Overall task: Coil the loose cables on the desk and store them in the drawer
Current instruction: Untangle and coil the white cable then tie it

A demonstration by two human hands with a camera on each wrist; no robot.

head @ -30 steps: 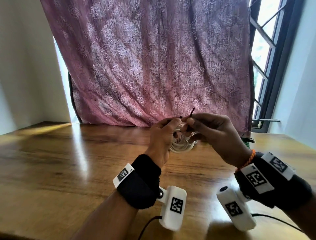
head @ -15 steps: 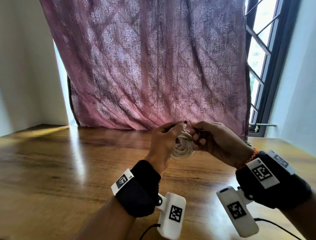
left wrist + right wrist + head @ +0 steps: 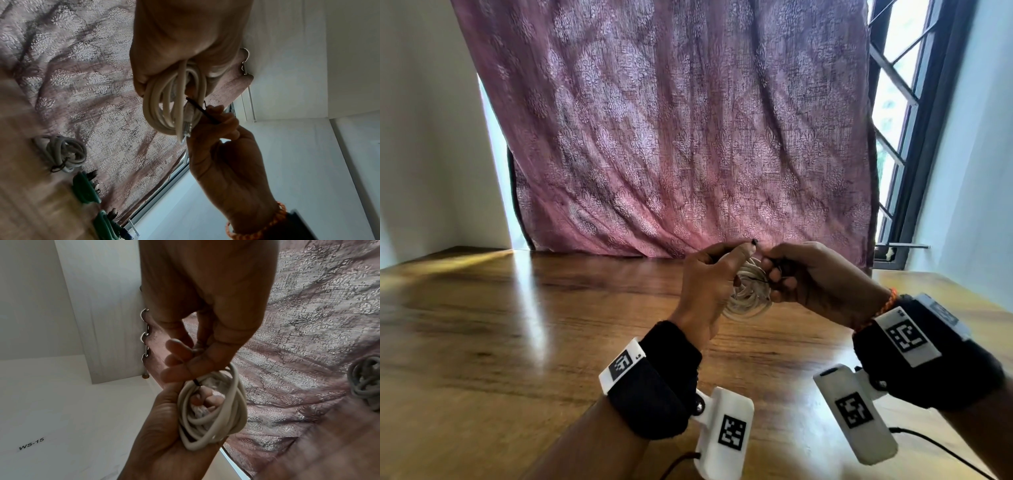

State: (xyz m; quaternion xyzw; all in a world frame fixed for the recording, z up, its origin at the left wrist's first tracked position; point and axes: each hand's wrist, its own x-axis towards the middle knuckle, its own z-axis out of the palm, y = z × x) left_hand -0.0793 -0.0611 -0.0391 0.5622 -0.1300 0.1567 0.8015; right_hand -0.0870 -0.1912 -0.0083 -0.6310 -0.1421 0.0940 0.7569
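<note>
A coiled cream cable [image 3: 748, 294] hangs above the wooden desk [image 3: 517, 325], gripped at its top by my left hand [image 3: 710, 274]. In the left wrist view the coil [image 3: 174, 107] shows a clear plug end pointing down. My right hand [image 3: 796, 274] is close beside it and pinches a thin black tie [image 3: 203, 112] that runs into the coil [image 3: 213, 408]. A short black end of the tie [image 3: 754, 242] sticks up between the two hands. The drawer is not in view.
A second grey cable bundle [image 3: 61, 152], bound with a dark tie, lies on the desk near the pink curtain [image 3: 671, 130]. Green objects [image 3: 85, 190] sit beside it by the curtain. An open window [image 3: 900, 120] is at the right.
Both hands with the coil have dropped slightly in view and drawn closer together. The black tie end that stuck up from the right hand is now short and tucked between the hands.
</note>
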